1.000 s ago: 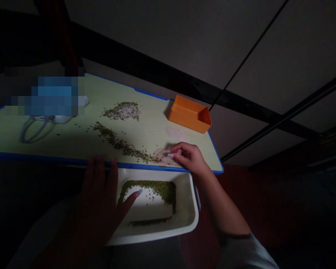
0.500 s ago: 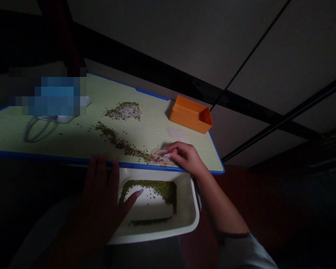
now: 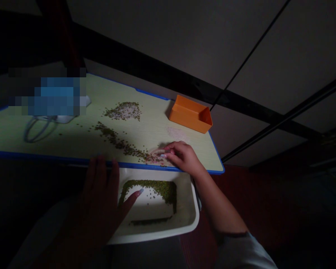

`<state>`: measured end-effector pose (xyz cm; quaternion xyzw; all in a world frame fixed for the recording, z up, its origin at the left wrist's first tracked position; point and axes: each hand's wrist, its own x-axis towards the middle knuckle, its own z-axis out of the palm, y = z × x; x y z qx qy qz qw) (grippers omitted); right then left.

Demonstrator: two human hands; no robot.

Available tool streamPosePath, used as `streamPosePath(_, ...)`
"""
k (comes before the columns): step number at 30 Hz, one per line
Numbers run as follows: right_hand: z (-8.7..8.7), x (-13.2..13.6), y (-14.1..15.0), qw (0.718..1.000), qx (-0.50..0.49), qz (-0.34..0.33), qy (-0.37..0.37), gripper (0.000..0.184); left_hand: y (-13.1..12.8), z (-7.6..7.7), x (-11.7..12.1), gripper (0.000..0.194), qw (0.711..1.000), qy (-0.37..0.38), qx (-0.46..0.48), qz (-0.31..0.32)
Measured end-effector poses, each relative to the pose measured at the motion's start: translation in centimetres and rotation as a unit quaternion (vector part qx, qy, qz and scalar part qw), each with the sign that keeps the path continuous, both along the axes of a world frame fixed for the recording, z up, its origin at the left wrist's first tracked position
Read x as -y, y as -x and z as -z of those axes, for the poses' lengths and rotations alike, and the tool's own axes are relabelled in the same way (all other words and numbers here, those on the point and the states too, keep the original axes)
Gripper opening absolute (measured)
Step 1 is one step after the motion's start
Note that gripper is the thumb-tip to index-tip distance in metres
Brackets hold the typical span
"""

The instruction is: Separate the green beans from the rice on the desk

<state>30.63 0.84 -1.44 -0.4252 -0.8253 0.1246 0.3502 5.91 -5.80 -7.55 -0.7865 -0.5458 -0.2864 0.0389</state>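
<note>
Near the front edge of the table, my right hand [image 3: 183, 155] is closed in a pinch at a clear, pinkish curved thing [image 3: 156, 152], whose kind I cannot make out. Small green beans [image 3: 123, 145] lie in a band running up to it from the left. Below the edge is a white tub [image 3: 194, 218] with more green beans [image 3: 165, 188] along the far and right side of its floor. My left hand [image 3: 103, 194] is in shadow over the tub's left end, fingers spread toward the table edge, thumb above the tub's inside. It covers that end.
The pale table [image 3: 156, 123] has a blue rim. A heap of white grains mixed with green beans [image 3: 126, 111] lies farther back, a patch of pale grains [image 3: 176, 132] to the right. An orange box [image 3: 190, 116] stands at the back right. A blurred blue thing [image 3: 56, 97] sits left.
My right hand has shifted slightly left along the front edge, together with the clear curved thing. My left hand and the tub have stayed in place.
</note>
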Motion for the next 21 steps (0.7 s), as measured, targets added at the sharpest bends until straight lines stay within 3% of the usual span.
streamPosePath(8,0.3,0.2,-0.4,0.995,-0.056,0.005,0.081,0.016,0.1,0.0,-0.1,0.089,1.000,-0.004,-0.020,0.014)
streamPosePath(15,0.7,0.7,-0.6,0.970,-0.191,0.057,0.142,0.018,0.2,0.3,-0.1,0.089,0.999,-0.021,-0.025,0.008)
streamPosePath(21,0.7,1.2,-0.7,0.957,-0.213,0.074,0.181,0.021,0.1,0.0,0.0,0.089,0.999,-0.031,-0.028,0.003)
